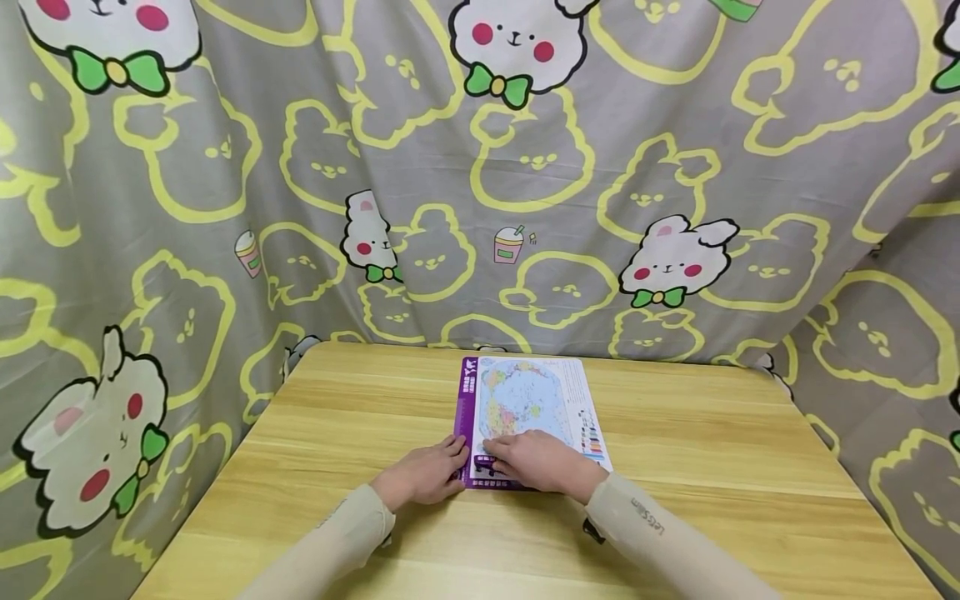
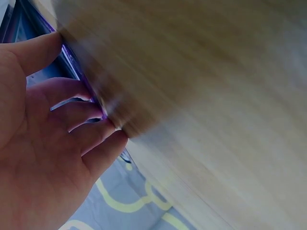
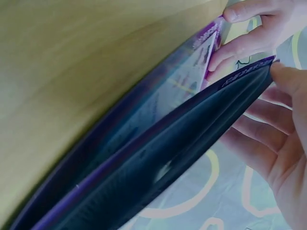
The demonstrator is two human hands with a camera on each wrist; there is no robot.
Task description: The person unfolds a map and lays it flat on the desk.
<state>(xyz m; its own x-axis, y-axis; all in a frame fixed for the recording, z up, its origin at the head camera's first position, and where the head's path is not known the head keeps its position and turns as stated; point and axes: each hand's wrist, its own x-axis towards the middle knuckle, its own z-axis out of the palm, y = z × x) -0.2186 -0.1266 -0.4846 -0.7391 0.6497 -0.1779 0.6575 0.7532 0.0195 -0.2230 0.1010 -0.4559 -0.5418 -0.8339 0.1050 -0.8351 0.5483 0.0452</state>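
Observation:
Two thin map sheets lie stacked on the table. The upper map (image 1: 551,400) shows a pale blue world map, and a purple border of the lower sheet (image 1: 465,417) sticks out at the left and near edges. My right hand (image 1: 543,460) pinches the near left corner of the upper map, thumb at the corner and fingers over its printed face. In the right wrist view that map (image 3: 182,143) bows up, leaving a gap above the lower sheet (image 3: 158,91). My left hand (image 1: 427,473) rests along the lower sheet's left edge with fairly straight fingers (image 2: 108,148) touching it.
The wooden table (image 1: 352,400) extends on both sides of the sheets. Behind and beside it hangs a grey curtain (image 1: 420,167) with yellow outlines and cartoon rabbits. Pale sleeves cover both forearms.

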